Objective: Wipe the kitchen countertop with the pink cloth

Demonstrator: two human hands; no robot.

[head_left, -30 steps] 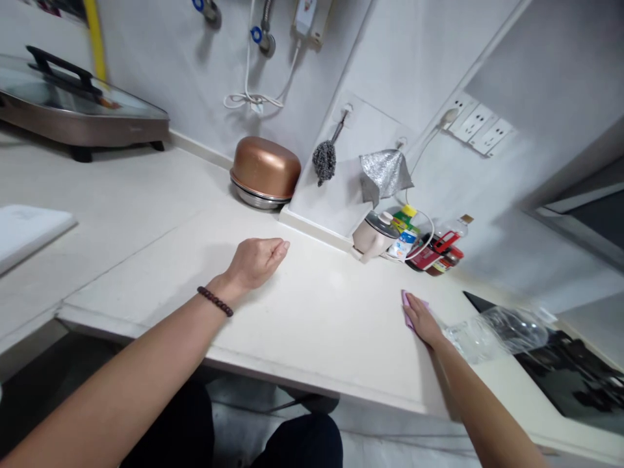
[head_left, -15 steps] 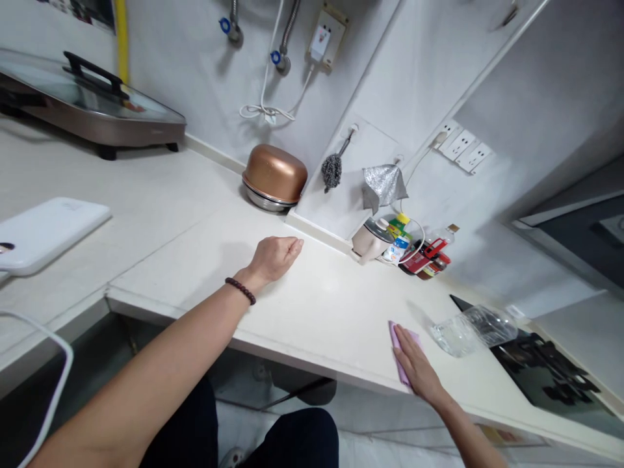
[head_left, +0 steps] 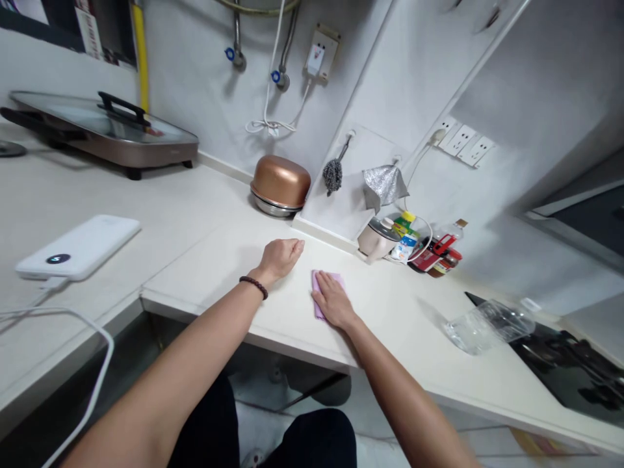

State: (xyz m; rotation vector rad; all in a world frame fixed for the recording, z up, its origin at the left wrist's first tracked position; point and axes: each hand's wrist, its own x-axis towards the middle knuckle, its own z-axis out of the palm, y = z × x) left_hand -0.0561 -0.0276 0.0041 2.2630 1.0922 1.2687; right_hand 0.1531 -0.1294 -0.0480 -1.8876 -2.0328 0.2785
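Note:
My left hand (head_left: 281, 257), with a dark beaded bracelet (head_left: 254, 286) at its wrist, rests on the white countertop (head_left: 390, 312) as a closed fist. Nothing shows sticking out of it. To its right, my right hand (head_left: 333, 300) presses a folded pink-purple cloth (head_left: 318, 311) against the counter, holding it under the palm and fingers. The cloth's edges show at the left and above the fingers. Just behind the left fist, a copper-coloured pot (head_left: 281, 182) sits upside down on a metal bowl (head_left: 273, 208) against the wall.
Left: an electric griddle (head_left: 121, 143) and a white power bank (head_left: 82, 244) with a cable. At the wall stand a small electric pot (head_left: 375, 240) and several bottles (head_left: 441, 250). A clear plastic jug (head_left: 487, 325) lies near the black stove (head_left: 575, 370). The counter's front edge is close.
My right hand has slid the cloth leftward along the counter, nearer the left fist. The left fist stays in about the same place. The view has shifted slightly.

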